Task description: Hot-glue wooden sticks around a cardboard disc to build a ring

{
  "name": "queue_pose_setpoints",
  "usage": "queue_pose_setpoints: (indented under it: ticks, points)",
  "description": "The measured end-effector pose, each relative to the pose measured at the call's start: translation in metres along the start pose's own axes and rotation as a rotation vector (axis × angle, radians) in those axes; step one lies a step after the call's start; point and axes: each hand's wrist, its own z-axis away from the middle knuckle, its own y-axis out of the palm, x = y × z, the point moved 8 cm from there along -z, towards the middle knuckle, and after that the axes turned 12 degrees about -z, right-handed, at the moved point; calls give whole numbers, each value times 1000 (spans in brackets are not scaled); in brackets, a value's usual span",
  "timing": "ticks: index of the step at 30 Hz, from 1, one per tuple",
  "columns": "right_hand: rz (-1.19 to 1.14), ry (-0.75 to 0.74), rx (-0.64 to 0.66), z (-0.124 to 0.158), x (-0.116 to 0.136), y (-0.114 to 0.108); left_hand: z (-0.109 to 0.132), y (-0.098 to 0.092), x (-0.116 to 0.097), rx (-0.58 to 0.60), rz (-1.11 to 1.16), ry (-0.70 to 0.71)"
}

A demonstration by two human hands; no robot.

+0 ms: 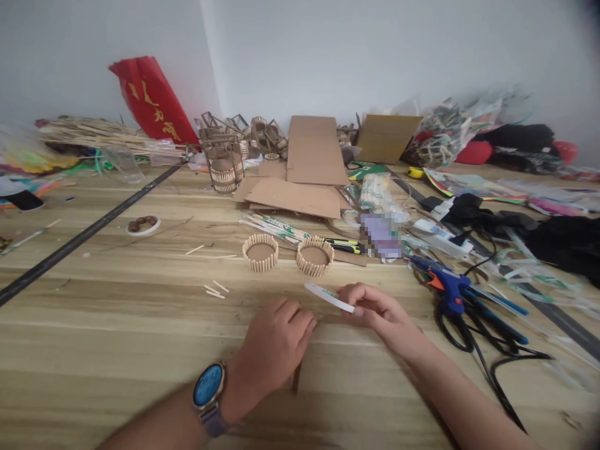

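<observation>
My right hand (pixel 382 315) pinches a thin, slightly curved white strip with green print (pixel 329 297) between thumb and fingers, held above the table. To its left is my left hand (pixel 281 334), a watch on its wrist and the fingers curled together; what they hold, if anything, is hidden. A thin brown strip (pixel 296 378) shows just below that hand. Beyond both hands stand two small round baskets, a left one (pixel 260 253) and a right one (pixel 315 256), each with a wall of short upright sticks around a brown base. Neither hand touches them.
Short loose sticks (pixel 216 290) lie at left. A blue glue gun (pixel 445 284) with black cable and blue-handled pliers (pixel 501 315) lie at right. Behind are paper-wrapped chopsticks (pixel 276 228), a yellow-black cutter (pixel 344 245), cardboard sheets (pixel 295 197) and stick baskets (pixel 222 175).
</observation>
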Motion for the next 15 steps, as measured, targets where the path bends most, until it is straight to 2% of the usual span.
queue_pose_setpoints:
  ticks: [2,3,6,9,12,15]
  points:
    - [37,-68,24,0,7,4,0,-8,11,-61,192,-97]
    - [78,-126,36,0,14,6,0,-7,17,-51,320,-165]
    - [318,-381,78,3,37,19,1,14,29,108,818,-372]
    - [649,-619,122,11,51,40,3,35,27,249,1206,-495]
    - [847,-691,154,16,47,54,3,43,29,242,1294,-571]
    - [859,-694,115,18,45,54,3,39,30,199,1243,-550]
